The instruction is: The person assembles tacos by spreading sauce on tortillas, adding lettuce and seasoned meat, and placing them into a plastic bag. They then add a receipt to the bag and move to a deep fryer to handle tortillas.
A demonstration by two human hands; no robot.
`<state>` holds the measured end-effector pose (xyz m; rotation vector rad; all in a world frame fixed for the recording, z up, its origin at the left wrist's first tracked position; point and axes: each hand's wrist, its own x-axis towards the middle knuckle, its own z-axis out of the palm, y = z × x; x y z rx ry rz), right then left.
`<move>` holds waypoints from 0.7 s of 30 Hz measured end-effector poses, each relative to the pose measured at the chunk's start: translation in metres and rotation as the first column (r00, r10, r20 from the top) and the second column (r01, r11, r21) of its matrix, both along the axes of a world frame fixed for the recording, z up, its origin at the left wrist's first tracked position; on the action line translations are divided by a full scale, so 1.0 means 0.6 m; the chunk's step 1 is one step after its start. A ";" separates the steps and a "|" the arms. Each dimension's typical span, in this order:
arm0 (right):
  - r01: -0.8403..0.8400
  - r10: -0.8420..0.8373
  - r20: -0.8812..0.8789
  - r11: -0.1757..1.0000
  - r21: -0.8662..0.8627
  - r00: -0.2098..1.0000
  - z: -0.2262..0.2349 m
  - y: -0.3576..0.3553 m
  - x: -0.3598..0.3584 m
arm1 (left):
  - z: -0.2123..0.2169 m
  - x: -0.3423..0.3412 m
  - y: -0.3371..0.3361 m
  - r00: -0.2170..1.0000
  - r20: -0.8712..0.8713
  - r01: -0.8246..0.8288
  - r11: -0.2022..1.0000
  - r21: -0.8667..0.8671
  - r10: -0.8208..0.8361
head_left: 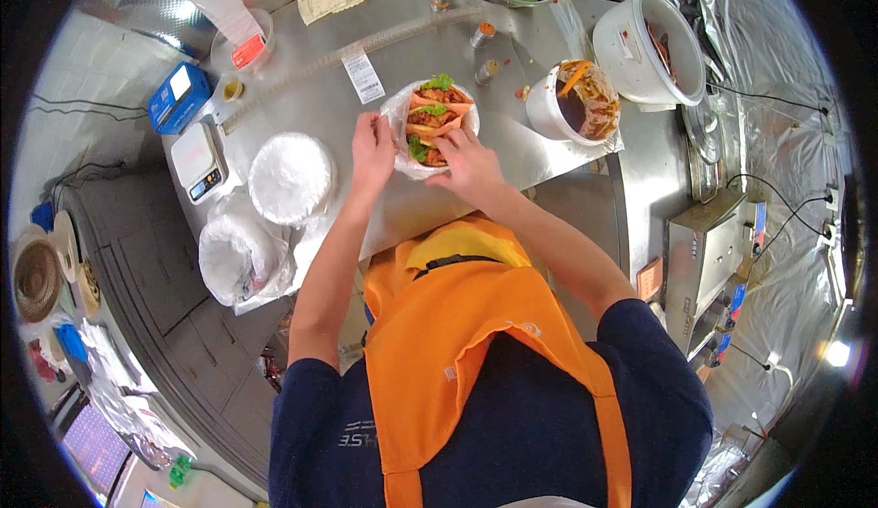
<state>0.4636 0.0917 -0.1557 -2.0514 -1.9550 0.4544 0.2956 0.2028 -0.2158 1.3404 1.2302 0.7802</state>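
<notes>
Head view shows the left hand (373, 153) with fingers bent at a plastic-lined bowl (400, 106) on the steel counter (315, 74), the right hand (468, 168) touching its filled flatbreads (432, 120), grips unclear, seemingly arranging them, which next calls for gentle settling.

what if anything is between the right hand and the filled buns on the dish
Nothing visible: the right hand reaches over the near edge of the plastic-covered dish to the filled buns. The left hand is at its left side.
</notes>
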 end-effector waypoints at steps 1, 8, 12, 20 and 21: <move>-0.002 0.004 -0.043 0.999 0.043 0.999 0.014 0.007 0.010 | -0.014 -0.009 0.006 1.000 0.025 -0.007 1.000 -0.007 0.008; -0.092 0.128 -0.135 0.965 0.247 0.983 0.014 0.377 0.053 | 0.009 -0.017 0.001 0.926 0.298 -0.218 0.972 -0.083 0.233; 0.059 -0.047 -0.051 0.958 0.281 0.998 -0.138 0.665 0.017 | 0.065 -0.015 -0.003 0.903 0.215 -0.355 0.928 -0.113 0.372; 0.059 0.041 -0.358 0.963 0.263 0.933 -0.288 0.782 0.021 | 0.090 -0.055 0.102 0.914 0.127 -0.352 0.909 -0.223 0.385; 0.015 0.123 -0.483 0.962 0.272 0.867 -0.265 0.762 0.023 | 0.082 -0.054 0.133 0.907 0.160 -0.343 0.905 -0.254 0.388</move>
